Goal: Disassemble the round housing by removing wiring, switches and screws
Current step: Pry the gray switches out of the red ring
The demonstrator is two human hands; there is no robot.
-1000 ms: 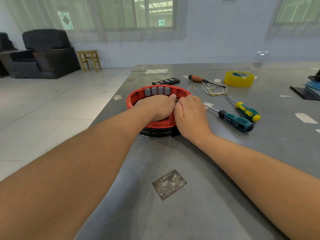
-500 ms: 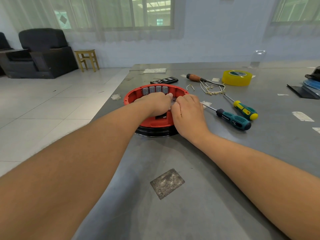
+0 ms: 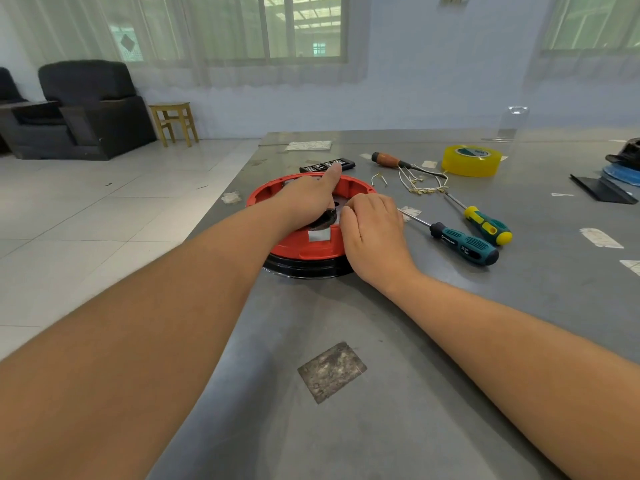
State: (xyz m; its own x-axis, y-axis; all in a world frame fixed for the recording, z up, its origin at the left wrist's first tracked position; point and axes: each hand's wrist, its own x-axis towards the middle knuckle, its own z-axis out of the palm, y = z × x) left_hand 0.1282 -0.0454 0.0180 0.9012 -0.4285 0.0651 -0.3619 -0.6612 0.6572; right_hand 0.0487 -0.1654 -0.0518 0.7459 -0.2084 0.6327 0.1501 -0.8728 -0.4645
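A round red housing (image 3: 304,249) on a black base is seen lying flat on a grey metal desk (image 3: 398,393), close to the desk's left edge, and every place below is given relative to it. The left hand (image 3: 310,199) is laid across the open top of the housing, with one finger stretched out straight toward the far rim; a dark part is tucked under the palm, and the remaining fingers appear to be curled round it, though the grip is largely hidden. The right hand (image 3: 372,225) is rested against the housing's right rim, its fingers curled inward at the rim; whether anything is pinched there cannot be told. Just beyond the far rim a black strip of switches (image 3: 327,165) is laid on the desk. To the right of the housing two screwdrivers are placed: one with a teal handle (image 3: 462,245) nearest, and one with a yellow and green handle (image 3: 486,228) just past it. Further right and back, a bundle of pale loose wires (image 3: 420,183) is spread beside a screwdriver with a brown wooden handle (image 3: 386,159), and a roll of yellow tape (image 3: 471,161) is set beyond these. Nearer the viewer than the housing, a worn square patch (image 3: 332,372) is seen on the desk surface.
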